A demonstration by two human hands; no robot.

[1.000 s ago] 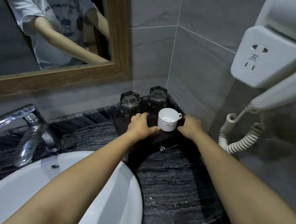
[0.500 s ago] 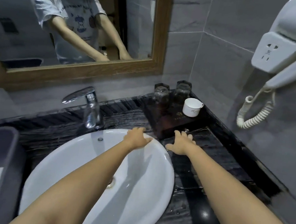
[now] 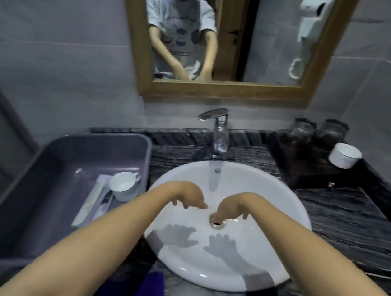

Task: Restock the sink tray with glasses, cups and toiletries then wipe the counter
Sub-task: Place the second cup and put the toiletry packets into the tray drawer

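A dark wooden tray [image 3: 310, 170] sits at the counter's back right corner. On it stand two upturned glasses [image 3: 302, 131] [image 3: 334, 131] and a white cup [image 3: 344, 155]. A grey tub [image 3: 34, 191] on the left holds another white cup [image 3: 123, 185] and wrapped toiletry packets [image 3: 95, 200]. My left hand [image 3: 189, 196] and my right hand [image 3: 231, 204] hang over the white basin [image 3: 265, 231], fingers loose and pointing down, holding nothing.
A chrome tap [image 3: 219, 131] rises behind the basin. A purple cloth [image 3: 148, 293] lies at the counter's front edge. The wood-framed mirror [image 3: 221, 94] hangs above, and the black marble counter [image 3: 353, 223] stretches to the right.
Both hands left the tray and came back over the basin. The view swung left, bringing the grey tub and the purple cloth into sight.
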